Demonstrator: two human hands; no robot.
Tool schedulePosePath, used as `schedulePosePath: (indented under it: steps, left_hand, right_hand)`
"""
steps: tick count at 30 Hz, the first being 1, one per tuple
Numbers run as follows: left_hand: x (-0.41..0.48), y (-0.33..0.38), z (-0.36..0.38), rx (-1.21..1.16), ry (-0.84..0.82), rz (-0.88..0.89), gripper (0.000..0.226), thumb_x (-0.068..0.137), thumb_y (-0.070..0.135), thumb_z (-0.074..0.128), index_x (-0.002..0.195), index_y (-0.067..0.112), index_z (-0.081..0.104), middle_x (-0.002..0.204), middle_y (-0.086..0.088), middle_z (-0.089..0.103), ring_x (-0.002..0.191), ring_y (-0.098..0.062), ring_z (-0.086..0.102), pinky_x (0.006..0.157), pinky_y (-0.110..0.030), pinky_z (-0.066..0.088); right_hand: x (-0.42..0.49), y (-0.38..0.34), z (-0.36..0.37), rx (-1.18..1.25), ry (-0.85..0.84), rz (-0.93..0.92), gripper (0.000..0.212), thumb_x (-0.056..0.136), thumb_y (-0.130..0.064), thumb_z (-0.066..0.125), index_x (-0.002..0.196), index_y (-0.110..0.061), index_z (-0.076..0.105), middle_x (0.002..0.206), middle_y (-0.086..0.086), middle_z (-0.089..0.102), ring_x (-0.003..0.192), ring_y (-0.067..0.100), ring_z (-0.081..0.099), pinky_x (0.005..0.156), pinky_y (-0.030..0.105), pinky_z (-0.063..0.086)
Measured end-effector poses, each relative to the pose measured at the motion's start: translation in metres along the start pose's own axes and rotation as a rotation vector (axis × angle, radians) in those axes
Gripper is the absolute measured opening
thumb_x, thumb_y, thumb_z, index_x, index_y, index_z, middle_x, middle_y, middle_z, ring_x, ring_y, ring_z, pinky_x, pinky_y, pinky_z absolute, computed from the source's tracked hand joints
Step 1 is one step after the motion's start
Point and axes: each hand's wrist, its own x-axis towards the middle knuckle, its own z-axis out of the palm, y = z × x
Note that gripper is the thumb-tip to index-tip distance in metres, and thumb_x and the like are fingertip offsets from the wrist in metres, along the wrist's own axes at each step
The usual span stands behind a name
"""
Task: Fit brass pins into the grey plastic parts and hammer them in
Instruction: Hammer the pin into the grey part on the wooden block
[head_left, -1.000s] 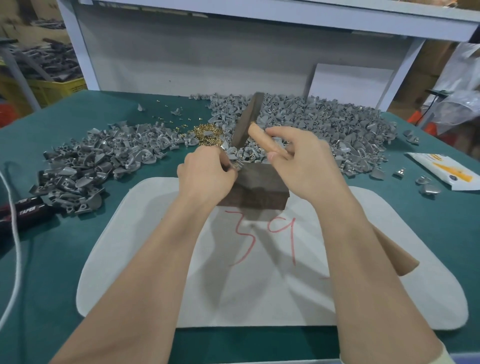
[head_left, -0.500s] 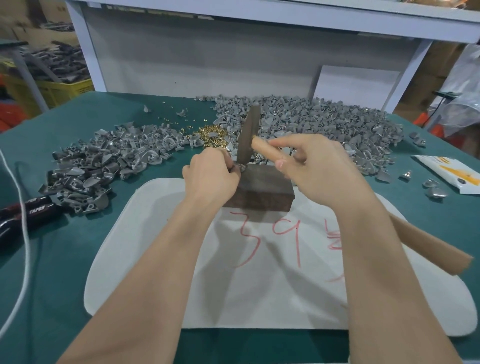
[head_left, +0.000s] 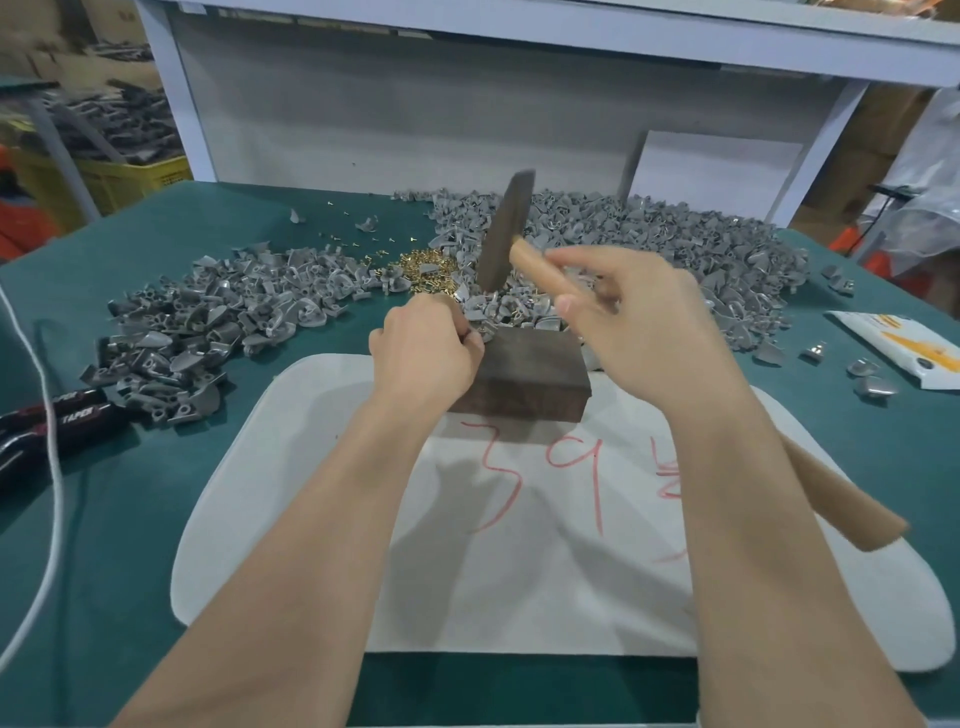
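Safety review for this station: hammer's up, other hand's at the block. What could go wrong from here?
1. The hammer is poised over the dark block while the left hand pinches a mostly hidden grey part at the block's left edge; an off-line blow could hit the fingers.
2. The right hand grips high, near the head; the long handle runs back under the forearm and might snag, spoiling the aim.

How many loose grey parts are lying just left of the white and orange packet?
3, on the green table: the leftmost part, the middle part, the nearest part, all left of the packet. None looks hidden.
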Motion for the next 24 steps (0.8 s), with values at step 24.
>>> schedulePosePath:
  steps: [24]
  left_hand:
    - [-0.0005, 0.0010, -0.0015, 0.000, -0.006, -0.007, 0.012, 0.088, 0.022, 0.059, 0.084, 0.013, 0.067, 0.092, -0.006, 0.068, 0.099, -0.032, 0.058, 0.091, -0.040, 0.045]
  right_hand:
    - [0.0005, -0.0011, 0.0033, 0.006, 0.017, -0.003, 0.037, 0.091, -0.026, 0.056, 0.124, -0.044, 0.057, 0.084, -0.019, 0.058, 0.085, 0.010, 0.054, 0.077, 0.025, 0.042]
